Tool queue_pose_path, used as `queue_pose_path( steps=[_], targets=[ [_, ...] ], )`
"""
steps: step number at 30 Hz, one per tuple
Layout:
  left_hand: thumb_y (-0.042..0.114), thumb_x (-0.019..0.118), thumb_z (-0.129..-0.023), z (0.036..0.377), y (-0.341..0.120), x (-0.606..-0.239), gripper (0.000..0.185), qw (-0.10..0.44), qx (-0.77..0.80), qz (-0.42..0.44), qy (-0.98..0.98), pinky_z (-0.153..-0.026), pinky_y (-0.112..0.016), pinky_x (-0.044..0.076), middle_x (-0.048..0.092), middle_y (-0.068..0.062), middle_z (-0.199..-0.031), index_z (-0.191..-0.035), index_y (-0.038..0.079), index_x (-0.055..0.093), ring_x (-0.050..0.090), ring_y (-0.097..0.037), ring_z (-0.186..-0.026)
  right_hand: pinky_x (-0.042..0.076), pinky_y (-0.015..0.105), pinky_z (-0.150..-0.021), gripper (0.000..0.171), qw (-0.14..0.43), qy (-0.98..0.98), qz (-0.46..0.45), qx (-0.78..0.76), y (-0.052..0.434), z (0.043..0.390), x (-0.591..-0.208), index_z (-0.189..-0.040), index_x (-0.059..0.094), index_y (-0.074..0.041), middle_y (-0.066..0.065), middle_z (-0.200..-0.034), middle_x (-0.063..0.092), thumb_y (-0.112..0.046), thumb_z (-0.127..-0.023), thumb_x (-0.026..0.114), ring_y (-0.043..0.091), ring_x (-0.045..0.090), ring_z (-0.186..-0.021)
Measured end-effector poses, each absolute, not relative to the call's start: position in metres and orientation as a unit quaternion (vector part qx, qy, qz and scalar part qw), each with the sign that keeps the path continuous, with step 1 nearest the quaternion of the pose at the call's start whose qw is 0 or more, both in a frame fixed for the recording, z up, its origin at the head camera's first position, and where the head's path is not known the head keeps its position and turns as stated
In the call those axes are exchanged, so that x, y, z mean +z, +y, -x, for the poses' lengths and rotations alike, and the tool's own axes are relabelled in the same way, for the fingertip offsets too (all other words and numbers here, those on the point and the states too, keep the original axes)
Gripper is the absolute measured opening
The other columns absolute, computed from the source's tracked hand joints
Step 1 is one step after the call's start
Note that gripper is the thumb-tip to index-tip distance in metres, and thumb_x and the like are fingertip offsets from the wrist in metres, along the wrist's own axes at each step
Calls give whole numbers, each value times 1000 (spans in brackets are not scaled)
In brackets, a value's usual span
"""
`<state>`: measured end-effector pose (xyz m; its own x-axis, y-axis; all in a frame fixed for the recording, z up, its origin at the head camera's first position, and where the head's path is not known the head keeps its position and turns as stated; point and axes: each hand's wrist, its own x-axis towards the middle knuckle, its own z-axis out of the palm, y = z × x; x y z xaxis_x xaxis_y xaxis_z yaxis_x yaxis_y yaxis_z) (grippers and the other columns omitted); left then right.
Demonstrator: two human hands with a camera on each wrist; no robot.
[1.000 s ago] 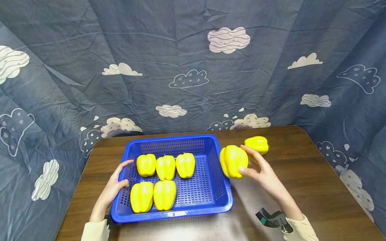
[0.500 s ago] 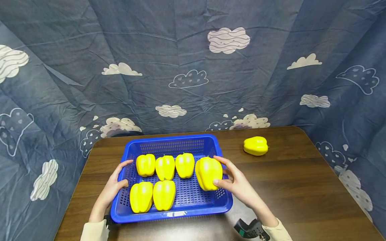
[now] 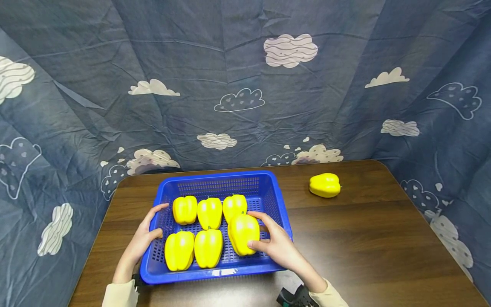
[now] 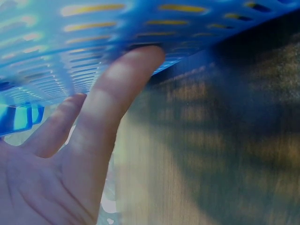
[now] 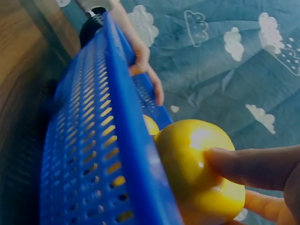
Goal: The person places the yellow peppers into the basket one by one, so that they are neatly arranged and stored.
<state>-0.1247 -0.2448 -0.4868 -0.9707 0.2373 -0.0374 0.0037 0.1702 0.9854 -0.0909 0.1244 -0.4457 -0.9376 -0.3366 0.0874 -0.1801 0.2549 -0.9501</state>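
My right hand (image 3: 277,246) grips a yellow bell pepper (image 3: 241,233) over the right part of a blue plastic basket (image 3: 215,277). In the right wrist view the thumb presses on this pepper's (image 5: 187,150) side, just behind the basket's rim; whether it touches the basket floor cannot be told. Several more yellow bell peppers lie inside in two rows, among them one at the front left (image 3: 179,250) and one at the back left (image 3: 185,210). My left hand (image 3: 141,238) holds the basket's left rim, with fingers against its slotted outer wall (image 4: 93,61) in the left wrist view.
A single yellow bell pepper (image 3: 324,185) lies on its side on the brown wooden table (image 3: 368,238), to the right of the basket. Behind the table hangs a grey-blue curtain (image 3: 238,140) printed with clouds.
My right hand has carried the bell pepper leftward, from outside the basket's right edge to over its inside, near the other peppers. The left hand has stayed on the rim.
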Motion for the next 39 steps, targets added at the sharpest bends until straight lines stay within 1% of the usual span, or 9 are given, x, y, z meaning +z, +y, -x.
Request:
queue_pose_path(
  steps=[4,10,13,19,22,27,29,33,39],
  targets=[
    [-11,41,-81,125,-244,-487,68,93,640,-79,759,-81,-38,48,24,-26,-147,-145,8,28,41,-45,-114,53,34,-74,60,75,811,150,-560,118,93,-449,-133,50,-8,21,-134,46,-3,-78,73,40,56,-105],
    [-10,41,-81,126,-244,-487,68,92,637,-83,761,-84,-42,47,21,-26,-149,-145,8,27,40,-46,-117,47,51,-83,59,81,838,146,-520,115,96,-453,-131,50,-9,19,-134,48,-6,-77,74,36,58,-103],
    [-10,41,-81,126,-244,-486,68,91,637,-83,761,-84,-43,47,20,-26,-149,-146,8,27,39,-47,-117,45,55,-84,60,91,842,154,-510,114,97,-453,-131,49,-8,19,-134,48,-7,-77,74,36,58,-102],
    [-10,41,-81,125,-244,-484,68,93,638,-76,761,-84,-44,47,20,-26,-149,-146,8,27,39,-47,-118,45,55,-82,61,110,846,174,-491,111,99,-454,-130,48,-6,21,-131,48,-8,-76,75,36,58,-98],
    [-10,41,-81,125,-244,-484,69,94,636,-73,763,-85,-44,46,19,-26,-150,-146,8,27,39,-47,-118,45,55,-83,61,123,848,180,-484,109,101,-455,-129,48,-6,20,-130,49,-9,-75,76,35,57,-100],
    [-10,41,-81,125,-244,-484,69,91,632,-72,766,-85,-46,46,19,-26,-149,-146,9,27,39,-47,-118,44,56,-86,60,158,837,187,-489,109,103,-458,-128,47,-5,20,-131,47,-6,-75,75,40,56,-104],
    [-10,41,-81,125,-244,-485,69,90,632,-71,767,-85,-46,46,19,-26,-150,-146,9,27,39,-47,-118,44,56,-86,59,169,833,190,-492,109,104,-459,-128,47,-4,21,-131,46,-4,-75,75,42,57,-103],
    [-10,41,-81,125,-244,-485,69,93,633,-69,765,-84,-44,46,19,-25,-150,-146,10,27,39,-46,-118,44,55,-86,59,172,836,191,-485,109,104,-461,-128,48,-3,20,-131,46,-3,-75,74,41,57,-103],
    [-9,41,-82,124,-245,-486,69,96,632,-71,766,-84,-44,46,20,-25,-149,-146,10,27,40,-46,-117,44,56,-86,55,168,837,179,-489,111,103,-462,-128,48,-5,18,-132,46,-4,-78,70,39,56,-104]
  ],
)
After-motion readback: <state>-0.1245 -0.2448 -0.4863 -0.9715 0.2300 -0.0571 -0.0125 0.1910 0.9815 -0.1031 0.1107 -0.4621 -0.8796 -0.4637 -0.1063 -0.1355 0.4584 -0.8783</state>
